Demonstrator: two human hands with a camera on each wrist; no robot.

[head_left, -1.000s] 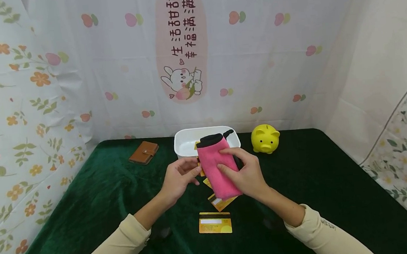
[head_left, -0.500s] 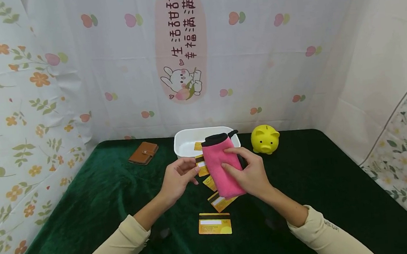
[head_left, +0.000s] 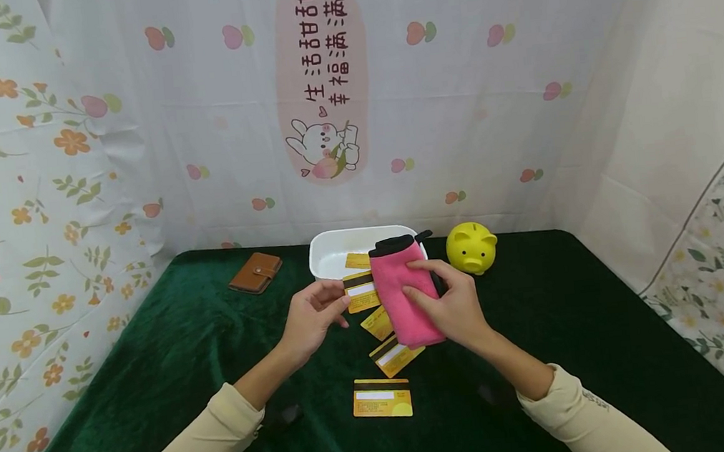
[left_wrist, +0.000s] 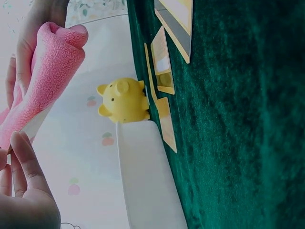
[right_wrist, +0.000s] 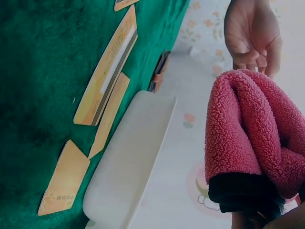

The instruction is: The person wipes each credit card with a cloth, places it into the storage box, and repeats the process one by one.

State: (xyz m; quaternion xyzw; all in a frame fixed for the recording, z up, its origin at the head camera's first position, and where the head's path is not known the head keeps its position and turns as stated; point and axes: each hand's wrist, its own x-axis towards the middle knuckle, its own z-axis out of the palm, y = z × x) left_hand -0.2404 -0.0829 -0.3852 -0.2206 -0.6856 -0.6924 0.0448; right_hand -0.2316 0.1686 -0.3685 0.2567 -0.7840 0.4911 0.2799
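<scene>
My right hand (head_left: 452, 300) grips a folded pink fleece cloth (head_left: 403, 298) with a black edge and a small black loop, thumb on its front. Between the thumb and fingers of my left hand (head_left: 312, 319) is the left edge of a yellow bank card (head_left: 361, 292), striped side showing. The card's right edge is hidden behind the cloth. In the left wrist view the card appears as a thin sliver beside the cloth (left_wrist: 55, 71). Soft folds of the cloth (right_wrist: 238, 129) fill the right of the right wrist view, the left hand (right_wrist: 252, 36) beyond.
Several more cards lie on the green velvet tablecloth, the closest being a yellow card (head_left: 381, 398). Behind the hands stands a white bin (head_left: 326, 258). A brown wallet (head_left: 255, 272) lies to its left; a yellow piggy bank (head_left: 472, 248) stands at its right.
My right hand has moved to the right with the pink cloth, so more of the held card shows. The left hand has shifted very slightly left.
</scene>
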